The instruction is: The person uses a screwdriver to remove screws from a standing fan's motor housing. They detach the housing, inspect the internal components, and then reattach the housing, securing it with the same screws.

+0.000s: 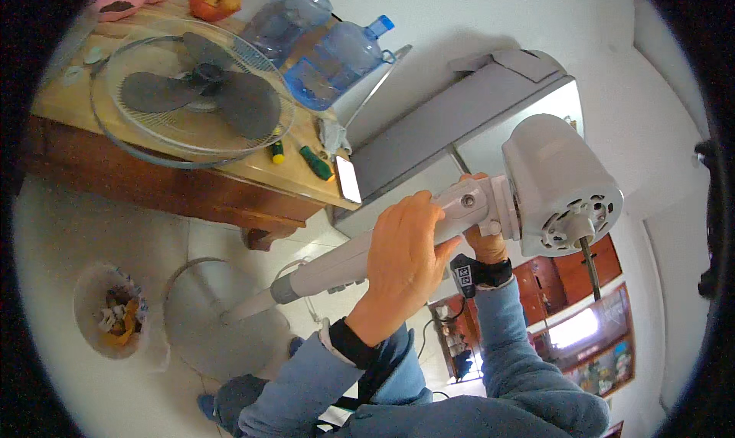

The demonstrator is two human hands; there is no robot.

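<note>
My left hand [406, 266] is curved round the upper part of a white fan stand pole [325, 268], thumb pointing up along it. My right hand [486, 243] grips the hinged neck [467, 202] from behind, its fingers partly hidden by it. Attached to that neck, a white motor housing [555, 170] is tilted, with a bare metal shaft [589, 269] sticking out of its vented face. The pole runs down to a round base [195, 300] on the tiled floor.
At left, a wooden table [115, 174] holds a wire cage with dark blades [241, 105], screwdrivers [314, 162], a white phone [348, 179], two water jugs [329, 70] and a fruit bowl [214, 5]. A bin [115, 315] stands beside the base; a grey cabinet [429, 124] is behind.
</note>
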